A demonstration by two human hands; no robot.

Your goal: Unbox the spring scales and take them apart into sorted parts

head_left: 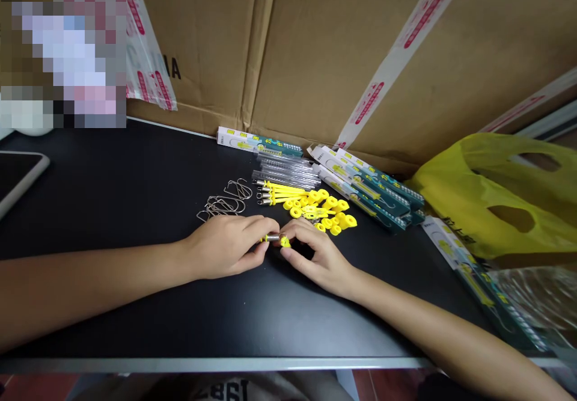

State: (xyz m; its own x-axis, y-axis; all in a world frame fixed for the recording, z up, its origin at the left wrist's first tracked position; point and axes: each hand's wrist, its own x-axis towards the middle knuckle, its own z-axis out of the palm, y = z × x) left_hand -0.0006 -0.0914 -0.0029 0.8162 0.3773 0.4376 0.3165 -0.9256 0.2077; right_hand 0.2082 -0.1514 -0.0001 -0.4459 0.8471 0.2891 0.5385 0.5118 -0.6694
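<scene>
My left hand (229, 244) pinches a yellow rod with a metal spring (272, 238) at its end, most of the rod hidden by the fingers. Facing it, my right hand (318, 257) holds a small yellow plastic piece (285, 241) between thumb and fingers, right at the spring's tip. Whether the two parts are joined I cannot tell. Just beyond the hands lie several yellow rods with springs (283, 193), loose yellow caps and rings (340, 205), and wire hooks (225, 202) to the left.
Clear plastic tubes (286, 171) lie behind the yellow parts. Printed narrow boxes (365, 181) are stacked at back right, with another box (482, 281) near a yellow plastic bag (473, 190). A large cardboard box (315, 46) walls the back; a tablet-like device (20, 175) rests at left.
</scene>
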